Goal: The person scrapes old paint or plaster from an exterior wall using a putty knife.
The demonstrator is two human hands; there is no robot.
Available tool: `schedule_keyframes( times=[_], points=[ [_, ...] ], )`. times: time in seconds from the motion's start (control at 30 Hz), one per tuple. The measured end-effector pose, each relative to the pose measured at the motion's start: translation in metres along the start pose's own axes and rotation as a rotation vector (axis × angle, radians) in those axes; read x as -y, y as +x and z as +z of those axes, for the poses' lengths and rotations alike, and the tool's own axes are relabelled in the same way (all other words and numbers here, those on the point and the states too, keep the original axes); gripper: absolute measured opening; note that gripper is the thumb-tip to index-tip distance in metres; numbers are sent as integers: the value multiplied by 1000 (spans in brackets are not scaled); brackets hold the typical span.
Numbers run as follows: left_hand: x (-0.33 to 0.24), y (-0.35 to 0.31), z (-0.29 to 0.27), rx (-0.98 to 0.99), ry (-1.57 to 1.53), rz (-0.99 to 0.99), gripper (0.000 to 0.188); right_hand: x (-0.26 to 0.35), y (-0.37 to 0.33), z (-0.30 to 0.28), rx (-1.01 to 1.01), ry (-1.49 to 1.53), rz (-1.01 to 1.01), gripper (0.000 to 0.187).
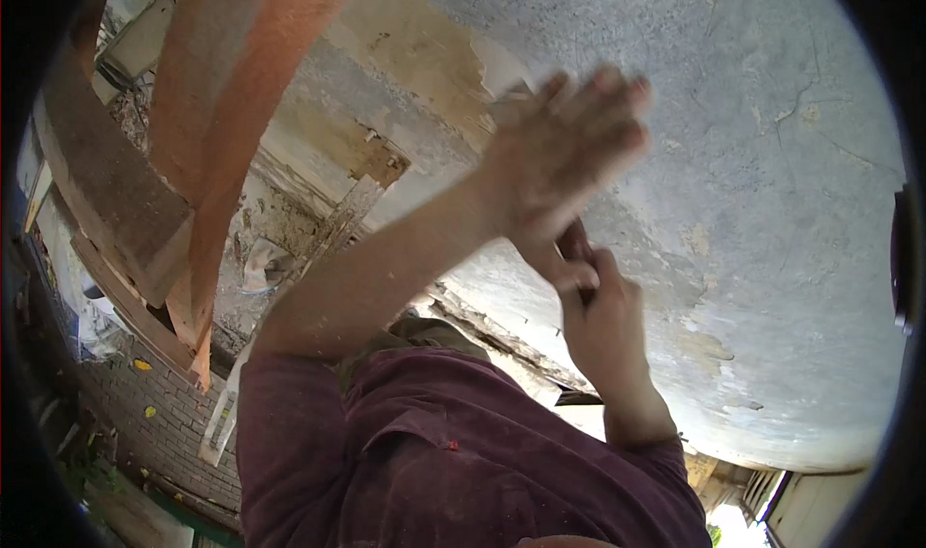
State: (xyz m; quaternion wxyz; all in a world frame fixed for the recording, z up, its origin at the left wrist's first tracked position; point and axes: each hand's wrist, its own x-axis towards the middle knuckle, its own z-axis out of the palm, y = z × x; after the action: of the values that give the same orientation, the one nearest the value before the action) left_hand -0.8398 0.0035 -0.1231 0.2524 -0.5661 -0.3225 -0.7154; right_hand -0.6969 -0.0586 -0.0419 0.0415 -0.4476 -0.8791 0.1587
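Note:
My left hand [564,152] is raised in front of the peeling wall [733,114], its fingers stretched out and smeared by motion. Just below it, my right hand [608,316] is closed around a dark brown tool handle [576,243]. The left hand covers the upper part of that tool, so its kind does not show. A small grey, angular piece [517,91] peeks out beyond the left fingers; I cannot tell whether it belongs to the tool. Whether the left palm touches the tool or the wall is also unclear.
Thick reddish-brown wooden beams [227,95] stand at the left. A pale wooden strip [342,222] and rubble [265,263] lie along the wall's foot. Brick paving [183,418] with yellow leaves shows at the lower left. Bare tan plaster [415,56] shows where paint has come off.

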Motion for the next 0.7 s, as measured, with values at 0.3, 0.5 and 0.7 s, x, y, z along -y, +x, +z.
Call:
schedule_keyframes(
  times=[0.3, 0.5, 0.7],
  points=[
    [-1, 1, -2, -78, 77, -45, 92, -1, 4, -3, 4, -10, -31, 15],
    [15, 3, -3, -26, 24, 30, 99, -10, 14, 4, -15, -67, -88, 17],
    [-13, 20, 2, 28, -39, 55, 100, -5, -13, -16, -106, 14, -108, 16]
  ],
)
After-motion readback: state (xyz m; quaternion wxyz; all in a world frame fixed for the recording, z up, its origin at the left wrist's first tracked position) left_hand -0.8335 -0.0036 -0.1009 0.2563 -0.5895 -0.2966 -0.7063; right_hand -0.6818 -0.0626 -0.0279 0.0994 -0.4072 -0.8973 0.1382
